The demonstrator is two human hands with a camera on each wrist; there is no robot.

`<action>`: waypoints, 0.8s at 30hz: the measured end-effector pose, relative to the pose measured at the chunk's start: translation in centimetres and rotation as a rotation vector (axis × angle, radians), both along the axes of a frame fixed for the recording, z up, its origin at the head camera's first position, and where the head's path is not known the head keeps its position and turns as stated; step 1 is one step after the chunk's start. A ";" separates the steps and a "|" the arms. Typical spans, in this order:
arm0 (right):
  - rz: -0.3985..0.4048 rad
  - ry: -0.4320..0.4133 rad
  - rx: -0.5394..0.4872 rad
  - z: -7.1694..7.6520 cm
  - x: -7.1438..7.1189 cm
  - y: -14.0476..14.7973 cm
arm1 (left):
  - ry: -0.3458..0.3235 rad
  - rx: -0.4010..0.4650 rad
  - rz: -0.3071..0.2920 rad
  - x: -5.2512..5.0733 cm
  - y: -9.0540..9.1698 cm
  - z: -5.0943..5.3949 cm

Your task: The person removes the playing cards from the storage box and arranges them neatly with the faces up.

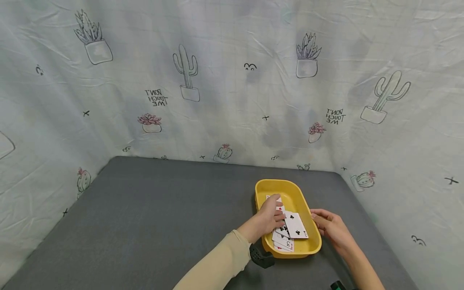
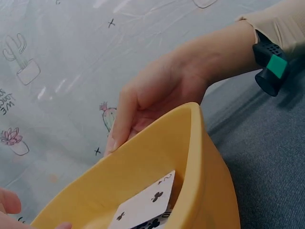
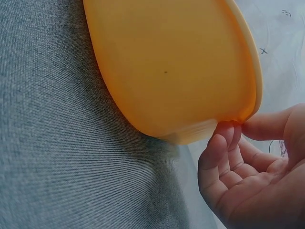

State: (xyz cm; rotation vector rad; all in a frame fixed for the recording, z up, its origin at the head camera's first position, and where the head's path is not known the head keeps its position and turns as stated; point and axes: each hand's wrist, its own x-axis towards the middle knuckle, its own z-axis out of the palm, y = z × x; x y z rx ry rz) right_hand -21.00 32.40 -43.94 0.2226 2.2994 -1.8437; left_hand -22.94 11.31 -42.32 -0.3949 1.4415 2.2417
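Observation:
A yellow plastic tray (image 1: 294,196) with rounded corners and raised walls contains several playing cards (image 1: 296,226). The uppermost card is a two of clubs; others lie fanned and overlapped beneath it. My left hand (image 1: 267,217) reaches over the tray's left wall, its fingers loosely extended above the cards and partly covering them. Whether those fingertips touch a card cannot be told. On the opposite side, my right hand (image 1: 334,230) pinches the tray's rim between thumb and fingers, seen closely in the right wrist view against the yellow wall (image 3: 176,67).
A dark grey table (image 1: 152,217) lies beneath the tray. Behind it and at both sides hangs a pale curtain (image 1: 232,80) printed with cacti. Black wrist camera mounts (image 1: 262,257) are strapped to the wrists.

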 end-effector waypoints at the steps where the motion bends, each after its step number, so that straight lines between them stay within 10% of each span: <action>1: 0.001 0.001 0.003 0.0 0.0 0.0 | 0.004 -0.009 -0.003 0.0 0.0 0.0; 17: 0.009 0.009 -0.003 -0.1 0.1 0.0 | -0.035 0.103 -0.113 0.7 0.4 -0.5; 24: 0.022 0.012 -0.016 0.2 0.6 -0.2 | 0.005 -0.108 -0.139 1.5 1.3 -0.7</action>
